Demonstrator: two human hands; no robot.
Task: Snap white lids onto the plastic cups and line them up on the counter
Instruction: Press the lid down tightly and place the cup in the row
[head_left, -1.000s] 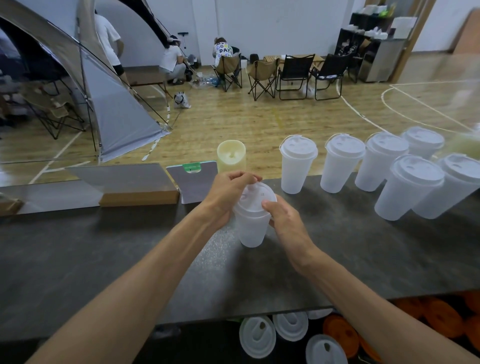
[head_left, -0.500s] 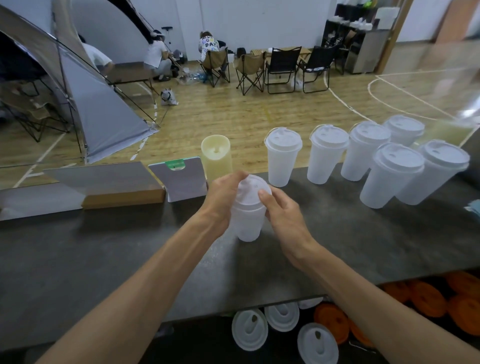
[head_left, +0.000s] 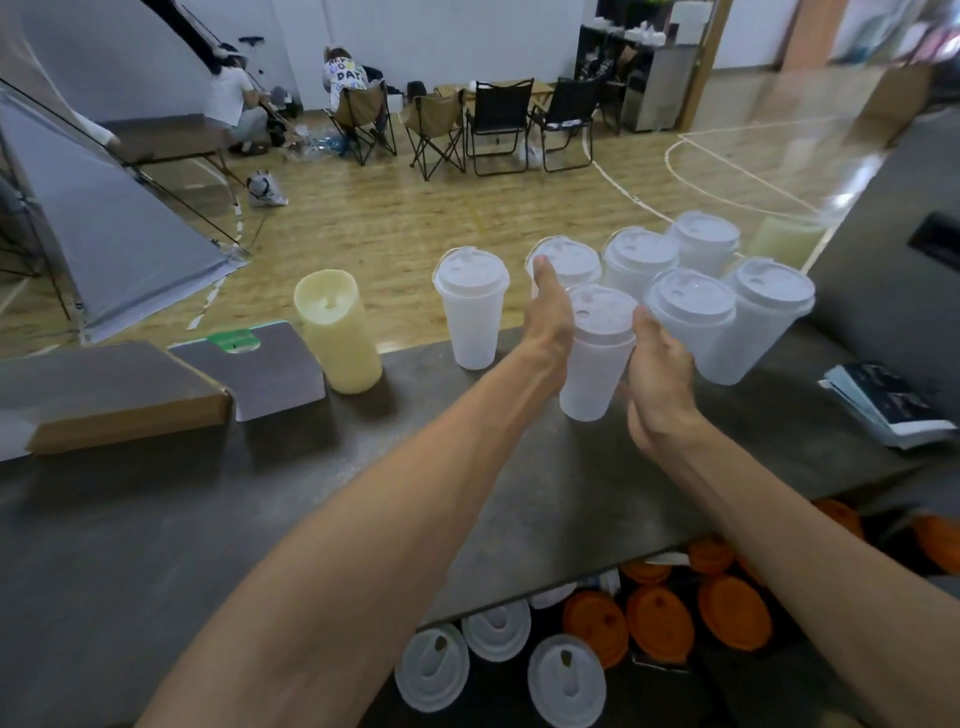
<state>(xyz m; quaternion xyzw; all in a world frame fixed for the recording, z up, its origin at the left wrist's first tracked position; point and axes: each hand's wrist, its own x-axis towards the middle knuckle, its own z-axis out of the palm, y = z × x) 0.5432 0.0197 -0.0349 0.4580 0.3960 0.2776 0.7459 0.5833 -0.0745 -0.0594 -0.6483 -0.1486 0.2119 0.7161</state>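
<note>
Fingers of the left hand (head_left: 551, 317) lie straight along the lidded cup (head_left: 595, 358) at its 9 o'clock side, thumb up, flat against the wall rather than curled round it. The right hand (head_left: 655, 374) presses the 3 o'clock side, its fingers (head_left: 640, 325) reaching up to the white lid (head_left: 600, 313), so the cup is held between two palms, its base on the bench (head_left: 311, 467) or just off it (I cannot tell which).

At 12 to 2 o'clock stand six finished cups (head_left: 691, 317), the nearest almost touching the right hand. A pale yellow candle (head_left: 340, 332) sits at 9 o'clock.

The risk, as I judge it: sliding the cup into line with open palms could knock that near neighbour over, or squeeze the thin wall and pop the lid loose.
</note>
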